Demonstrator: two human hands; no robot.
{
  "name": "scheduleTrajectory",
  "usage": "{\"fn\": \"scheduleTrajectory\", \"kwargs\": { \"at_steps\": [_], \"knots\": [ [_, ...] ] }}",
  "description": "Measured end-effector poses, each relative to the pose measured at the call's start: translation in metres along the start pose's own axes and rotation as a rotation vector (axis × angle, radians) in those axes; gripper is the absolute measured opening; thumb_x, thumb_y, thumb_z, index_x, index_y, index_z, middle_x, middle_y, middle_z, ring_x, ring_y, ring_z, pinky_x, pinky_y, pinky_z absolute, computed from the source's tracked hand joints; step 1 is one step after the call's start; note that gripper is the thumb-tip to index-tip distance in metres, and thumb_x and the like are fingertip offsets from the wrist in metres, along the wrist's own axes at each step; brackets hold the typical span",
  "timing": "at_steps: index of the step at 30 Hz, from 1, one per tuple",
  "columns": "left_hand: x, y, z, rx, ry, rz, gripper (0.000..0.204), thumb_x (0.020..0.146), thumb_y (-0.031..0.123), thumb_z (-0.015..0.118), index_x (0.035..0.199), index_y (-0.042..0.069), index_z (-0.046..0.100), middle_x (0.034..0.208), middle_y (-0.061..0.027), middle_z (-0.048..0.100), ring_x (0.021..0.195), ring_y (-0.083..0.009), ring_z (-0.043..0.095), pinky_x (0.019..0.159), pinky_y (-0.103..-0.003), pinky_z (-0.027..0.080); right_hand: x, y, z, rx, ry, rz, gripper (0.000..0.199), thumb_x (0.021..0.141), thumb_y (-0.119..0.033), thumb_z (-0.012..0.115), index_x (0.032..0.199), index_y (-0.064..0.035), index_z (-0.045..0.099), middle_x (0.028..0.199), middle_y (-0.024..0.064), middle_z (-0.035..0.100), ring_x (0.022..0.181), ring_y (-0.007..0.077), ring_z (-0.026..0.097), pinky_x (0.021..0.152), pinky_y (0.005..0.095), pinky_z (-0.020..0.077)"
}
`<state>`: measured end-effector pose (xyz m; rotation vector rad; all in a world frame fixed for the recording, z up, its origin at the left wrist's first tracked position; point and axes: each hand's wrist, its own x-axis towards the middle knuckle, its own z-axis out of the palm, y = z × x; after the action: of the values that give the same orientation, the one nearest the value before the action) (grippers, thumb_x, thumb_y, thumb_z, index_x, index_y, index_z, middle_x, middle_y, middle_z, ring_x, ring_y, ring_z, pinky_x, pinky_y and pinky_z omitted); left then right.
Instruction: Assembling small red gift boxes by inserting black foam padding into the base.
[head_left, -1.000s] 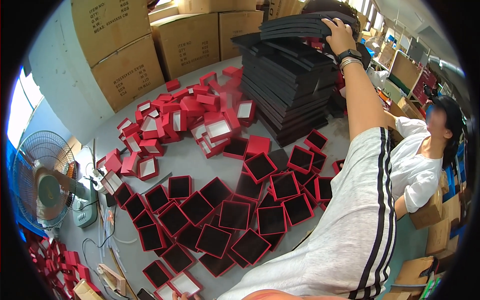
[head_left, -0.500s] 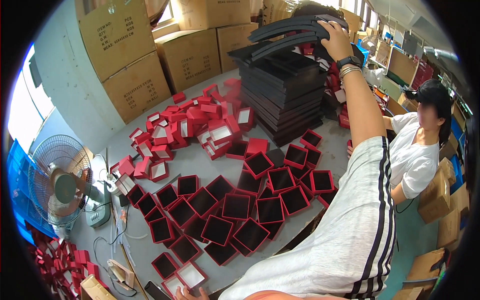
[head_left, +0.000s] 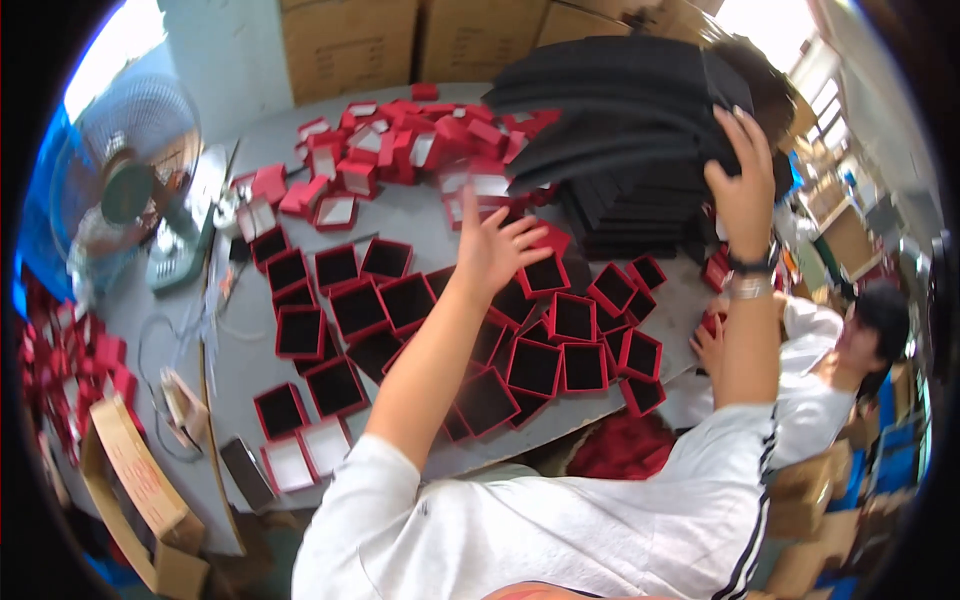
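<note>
My right hand (head_left: 745, 185) grips the right edge of several thin black sheets (head_left: 610, 125), thumb below and fingers above. Their left ends spread apart and droop. Under them stands a tall stack of black sheets (head_left: 630, 215) at the back of the table. My left hand (head_left: 490, 245) is stretched out with fingers spread, over the red boxes just left of the stack, holding nothing. Open red boxes with black insides (head_left: 365, 310) cover the table's middle. Two red boxes with white insides (head_left: 325, 445) lie at the near left edge.
A heap of small red boxes (head_left: 390, 140) lies at the back left. A fan (head_left: 130, 190) and a dark phone-like slab (head_left: 245, 472) are on the left. Cartons (head_left: 350, 50) line the back. A co-worker (head_left: 850, 350) in white sits at the right.
The view has swung right and down. The lifted black sheets now spread and droop over the stack. My left hand has risen from the near edge toward them, fingers spread.
</note>
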<state>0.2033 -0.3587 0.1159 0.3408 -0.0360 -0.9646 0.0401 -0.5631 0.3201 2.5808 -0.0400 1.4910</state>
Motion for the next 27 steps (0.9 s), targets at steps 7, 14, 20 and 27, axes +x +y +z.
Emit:
{"fn": "scheduleTrajectory", "kwargs": {
  "at_steps": [7, 14, 20, 27],
  "knots": [
    [0.008, 0.113, -0.033, -0.01, -0.002, 0.576, 0.05, 0.097, 0.046, 0.038, 0.128, 0.011, 0.055, 0.124, -0.0103, 0.061, 0.112, -0.0298, 0.059, 0.096, -0.048, 0.049, -0.069, -0.076, 0.104, 0.156, -0.131, -0.123, 0.062, 0.065, 0.001, 0.067, 0.122, -0.0207, 0.062, 0.135, 0.0091, 0.047, 0.129, 0.0375, 0.04, 0.104, 0.0459, 0.0399],
    [-0.063, 0.199, -0.09, 0.33, 0.921, 0.812, 0.039, 0.091, 0.028, 0.056, 0.12, 0.002, 0.057, 0.117, -0.009, 0.061, 0.111, -0.021, 0.053, 0.096, -0.034, 0.038, -0.158, -0.145, 0.287, 0.411, -0.5, -0.168, 0.068, 0.067, -0.002, 0.07, 0.128, -0.027, 0.056, 0.142, 0.0057, 0.041, 0.136, 0.0376, 0.032, 0.1, 0.0523, 0.043],
    [-0.146, 0.182, -0.096, 1.228, 0.857, 0.957, 0.05, 0.085, 0.02, 0.066, 0.127, -0.003, 0.053, 0.127, -0.0127, 0.055, 0.122, -0.0237, 0.048, 0.102, -0.033, 0.037, -0.157, -0.18, 0.295, 0.441, -0.695, -0.154, 0.06, 0.074, -0.017, 0.071, 0.13, -0.0273, 0.054, 0.146, 0.0049, 0.038, 0.14, 0.0353, 0.025, 0.103, 0.0627, 0.0338],
    [-0.283, 0.104, -0.088, 2.193, 0.767, 0.667, 0.049, 0.08, 0.026, 0.07, 0.123, 0.008, 0.058, 0.136, -0.0124, 0.05, 0.133, -0.0301, 0.04, 0.111, -0.043, 0.024, -0.132, -0.162, 0.288, 0.6, -0.333, 0.065, 0.041, 0.079, -0.027, 0.069, 0.117, -0.0138, 0.062, 0.125, 0.0084, 0.055, 0.116, 0.0284, 0.051, 0.1, 0.0445, 0.0351]
  ]
}}
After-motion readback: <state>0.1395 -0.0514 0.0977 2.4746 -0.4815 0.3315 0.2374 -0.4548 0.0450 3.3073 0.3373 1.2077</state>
